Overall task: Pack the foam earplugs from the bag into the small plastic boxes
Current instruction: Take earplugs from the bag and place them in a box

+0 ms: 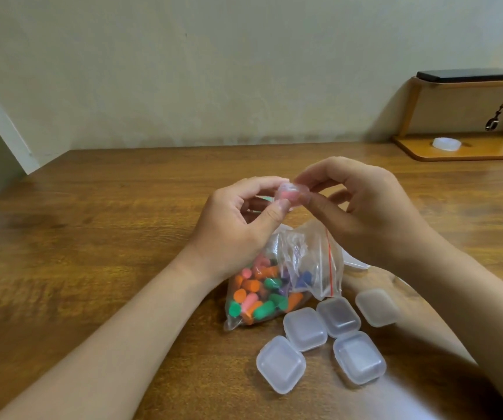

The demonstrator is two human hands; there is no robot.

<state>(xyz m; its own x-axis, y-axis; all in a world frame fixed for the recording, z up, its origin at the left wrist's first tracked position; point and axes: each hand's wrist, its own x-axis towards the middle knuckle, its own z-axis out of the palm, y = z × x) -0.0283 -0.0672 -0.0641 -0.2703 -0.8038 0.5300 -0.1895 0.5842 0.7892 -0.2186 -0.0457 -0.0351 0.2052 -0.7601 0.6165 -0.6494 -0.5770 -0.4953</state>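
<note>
Left hand (238, 225) and right hand (374, 213) each pinch one end of a small box (301, 191) holding a pink earplug (288, 196), directly above the bag (304, 262). Spare boxes (304, 328) lie toward the near edge of the surface (92, 237), nearer the right hand.

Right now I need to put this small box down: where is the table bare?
Bare wood lies left of the earplug bag, out to the table edge, and beyond the left hand and right hand holding the small box, up to the wall. Crowded: right of the bag, where five clear boxes cluster.
</note>
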